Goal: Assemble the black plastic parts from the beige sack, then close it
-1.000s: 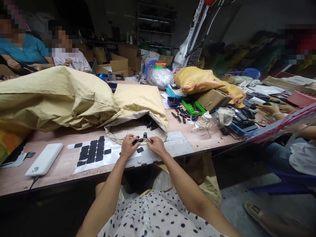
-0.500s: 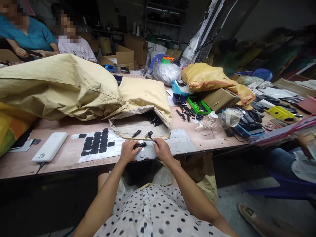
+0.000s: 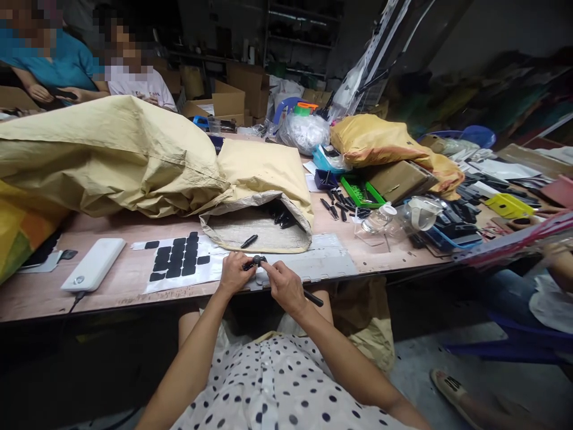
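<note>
My left hand is closed at the table's front edge, pinching a small black part whose far end is partly covered. A small hammer is gripped in my right hand, its dark handle sticking out behind the palm. The rounded hammer head lies against or just over the black part; which, I cannot tell. Just beyond my hands, a loose black piece lies at the mouth of a tan sack. Several dark pieces show inside the sack.
Left of my hands is a white sheet with black stickers, then a white power bank. A grey board lies to the right. Farther right are a green tray, a clear jar and black parts. Two people sit across the table.
My right hand has moved the hammer down and left, bringing its head to the black part in my left hand. The handle end now shows behind my right hand.
</note>
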`<state>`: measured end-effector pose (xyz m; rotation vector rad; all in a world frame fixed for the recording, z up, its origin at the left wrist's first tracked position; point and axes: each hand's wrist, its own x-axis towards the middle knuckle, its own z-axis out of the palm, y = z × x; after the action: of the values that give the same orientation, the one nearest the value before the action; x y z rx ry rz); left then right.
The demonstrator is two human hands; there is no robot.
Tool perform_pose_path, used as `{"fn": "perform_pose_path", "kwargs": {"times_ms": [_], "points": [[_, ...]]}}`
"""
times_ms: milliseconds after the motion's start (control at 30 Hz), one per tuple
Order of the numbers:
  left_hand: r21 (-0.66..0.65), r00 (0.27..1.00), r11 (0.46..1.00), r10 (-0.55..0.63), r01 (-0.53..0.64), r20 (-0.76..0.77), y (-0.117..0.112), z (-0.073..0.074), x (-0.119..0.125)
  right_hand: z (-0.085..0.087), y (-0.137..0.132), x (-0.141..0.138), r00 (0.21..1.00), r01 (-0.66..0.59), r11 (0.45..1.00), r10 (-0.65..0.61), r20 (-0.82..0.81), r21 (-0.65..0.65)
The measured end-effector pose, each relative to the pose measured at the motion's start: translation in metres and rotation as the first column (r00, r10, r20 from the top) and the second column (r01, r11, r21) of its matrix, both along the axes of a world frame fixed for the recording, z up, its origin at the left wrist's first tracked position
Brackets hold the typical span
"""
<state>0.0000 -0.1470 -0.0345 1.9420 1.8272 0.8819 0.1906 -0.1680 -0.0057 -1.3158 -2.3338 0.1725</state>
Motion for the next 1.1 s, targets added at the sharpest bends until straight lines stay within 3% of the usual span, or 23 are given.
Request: {"fn": "perform_pose_path", "kwargs": {"times_ms": [433, 567, 800, 967, 1100], "points": [[0.001, 1.0, 1.0, -0.003, 0.003, 0.004, 0.002, -0.002, -0.002, -0.007, 0.013, 0.007, 0.995, 0.098, 0.995, -0.097, -0.03, 0.02], [0.003, 1.0, 1.0, 0.005, -0.005, -0.004, 0.001, 0.0, -0.001, -0.005, 0.034, 0.012, 0.984, 0.169, 0.985, -0.167, -0.055, 0.041], [0.017, 0.999, 0.999, 0.028, -0.028, -0.042, -0.002, 0.0, 0.002, -0.017, 0.081, 0.019, 0.966, 0.219, 0.975, -0.222, 0.13, 0.038], [0.017, 1.0, 1.0, 0.013, -0.012, -0.027, 0.0, -0.003, -0.003, -0.028, 0.084, 0.015, 0.962, 0.241, 0.969, -0.246, 0.123, 0.054], [0.025, 0.999, 0.999, -0.031, 0.031, 0.021, -0.005, 0.005, -0.006, -0.025, 0.081, 0.012, 0.962, 0.241, 0.969, -0.245, 0.122, 0.045]]}}
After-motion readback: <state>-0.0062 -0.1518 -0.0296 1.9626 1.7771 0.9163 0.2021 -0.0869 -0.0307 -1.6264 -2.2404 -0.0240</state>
